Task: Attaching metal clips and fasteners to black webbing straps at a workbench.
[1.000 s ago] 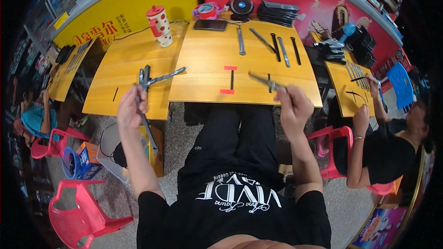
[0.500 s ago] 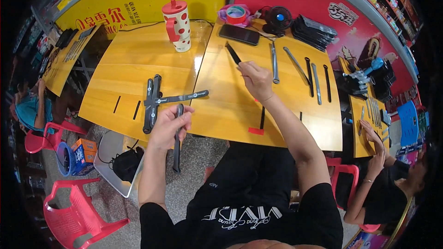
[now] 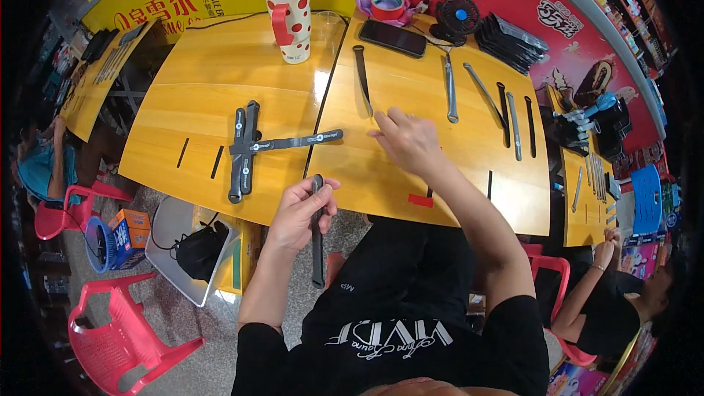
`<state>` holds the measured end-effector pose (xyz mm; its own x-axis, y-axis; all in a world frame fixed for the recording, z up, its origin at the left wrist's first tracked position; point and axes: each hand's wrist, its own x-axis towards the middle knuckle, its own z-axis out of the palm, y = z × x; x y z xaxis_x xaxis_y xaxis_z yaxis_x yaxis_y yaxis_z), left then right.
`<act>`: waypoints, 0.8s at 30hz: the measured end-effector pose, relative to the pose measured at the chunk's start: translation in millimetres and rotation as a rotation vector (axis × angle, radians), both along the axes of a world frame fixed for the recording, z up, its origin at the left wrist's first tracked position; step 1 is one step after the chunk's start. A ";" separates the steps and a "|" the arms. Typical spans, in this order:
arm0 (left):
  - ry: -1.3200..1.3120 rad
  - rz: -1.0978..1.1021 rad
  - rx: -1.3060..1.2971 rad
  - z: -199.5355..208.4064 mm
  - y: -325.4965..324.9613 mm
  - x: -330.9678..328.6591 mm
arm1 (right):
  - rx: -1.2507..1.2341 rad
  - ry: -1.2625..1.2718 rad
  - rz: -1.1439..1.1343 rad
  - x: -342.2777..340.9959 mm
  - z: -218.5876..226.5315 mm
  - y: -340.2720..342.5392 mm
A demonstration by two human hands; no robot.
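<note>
Dark grey flat strap with rounded ends [image 3: 317, 253] hangs, in the head view, from the left hand [image 3: 299, 214], whose thumb and fingers are clamped around its upper part, off the near edge of the yellow wooden table [image 3: 407, 77]. On the tabletop, the right hand [image 3: 408, 139] has bent fingers at the near end of a narrow black strap [image 3: 361, 73]; whether they grip it, I cannot tell. Crossed dark straps with white print [image 3: 246, 169] lie to the left.

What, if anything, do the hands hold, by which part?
Left hand: a strap, near its upper end. Right hand: by the near end of another strap; grip unclear.
</note>
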<state>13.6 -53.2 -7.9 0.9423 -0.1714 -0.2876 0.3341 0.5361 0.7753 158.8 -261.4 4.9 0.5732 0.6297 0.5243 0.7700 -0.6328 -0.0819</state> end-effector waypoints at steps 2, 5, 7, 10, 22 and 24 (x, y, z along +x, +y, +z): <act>-0.004 0.013 -0.057 0.5 -6.1 -6.8 | 0.106 0.103 0.019 -57.6 21.8 -16.5; 0.005 0.021 -0.153 0.5 -22.2 -18.7 | 0.167 0.406 0.059 -147.2 30.3 -47.2; 0.009 -0.040 -0.199 -2.5 -35.8 -23.5 | 0.149 0.677 0.047 -191.1 36.4 -64.5; 0.013 -0.155 -0.173 1.2 -69.9 -36.8 | 0.499 1.074 -0.009 -239.5 4.2 -92.3; 0.012 -0.430 -0.084 8.1 -143.9 -82.2 | 0.711 0.637 -0.235 -284.5 12.8 -126.6; 0.003 -0.441 -0.064 11.6 -148.6 -85.3 | 0.725 0.551 -0.240 -286.0 11.0 -124.8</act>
<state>-71.7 -201.8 3.6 0.7739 -0.5746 -0.2661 0.5442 0.3887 0.7435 -127.2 -386.2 15.9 0.9295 0.0888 0.3580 0.3607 -0.4217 -0.8319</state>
